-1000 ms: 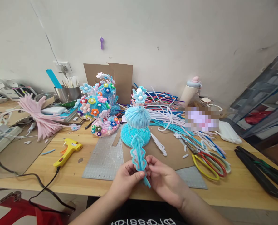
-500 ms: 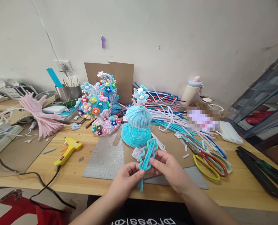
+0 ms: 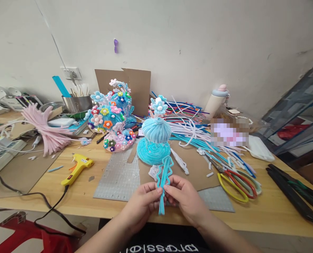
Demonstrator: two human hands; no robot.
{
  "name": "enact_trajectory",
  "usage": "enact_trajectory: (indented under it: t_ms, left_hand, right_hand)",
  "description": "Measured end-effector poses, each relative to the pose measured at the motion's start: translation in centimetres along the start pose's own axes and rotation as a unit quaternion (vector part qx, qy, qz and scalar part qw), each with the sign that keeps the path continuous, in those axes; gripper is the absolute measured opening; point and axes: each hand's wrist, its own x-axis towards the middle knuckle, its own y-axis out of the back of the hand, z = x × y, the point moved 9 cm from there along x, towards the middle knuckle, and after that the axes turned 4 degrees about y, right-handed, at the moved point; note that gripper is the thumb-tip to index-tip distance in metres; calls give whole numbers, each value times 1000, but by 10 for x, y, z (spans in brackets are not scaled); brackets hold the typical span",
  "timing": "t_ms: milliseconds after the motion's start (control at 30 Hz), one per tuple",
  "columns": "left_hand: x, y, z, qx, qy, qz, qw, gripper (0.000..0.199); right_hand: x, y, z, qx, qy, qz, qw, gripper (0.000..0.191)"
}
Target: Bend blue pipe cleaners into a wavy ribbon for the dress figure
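A turquoise pipe-cleaner leaf (image 3: 163, 175) with zigzag edges and straight strands up its middle is held upright over the table's front. My left hand (image 3: 148, 196) pinches its lower left side, and my right hand (image 3: 180, 191) pinches the lower right. Several strand ends hang below the fingers as a stem. Just behind the leaf's tip stands a blue pipe-cleaner piece (image 3: 156, 131), with a coiled round base, a pleated dome and flowers on top. White pipe-cleaner pieces (image 3: 153, 172) lie beside the leaf.
A yellow glue gun (image 3: 78, 168) with a black cord lies at left. Scissors (image 3: 232, 186) and black-handled pliers (image 3: 293, 193) lie at right. Flower-covered pieces (image 3: 107, 119), pink pipe cleaners (image 3: 44, 128) and a bottle (image 3: 215, 103) stand or lie farther back. A grey cutting mat (image 3: 114, 182) lies under cardboard.
The leaf has turned more upright and looks narrower, its zigzag edges drawn closer to the middle strands. My right hand has moved left and down, close beside my left hand.
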Motion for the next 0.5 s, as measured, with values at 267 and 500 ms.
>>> enact_trajectory:
  t_ms: [267,500]
  left_hand:
    - [6,7,-9,-23,-2,33,999,15]
    - [10,11,-10,-42,-14,49,998,15]
  right_hand:
    - [-4,4,8,22,40,52,998,19]
    - [-6,6,8,23,49,69,996,21]
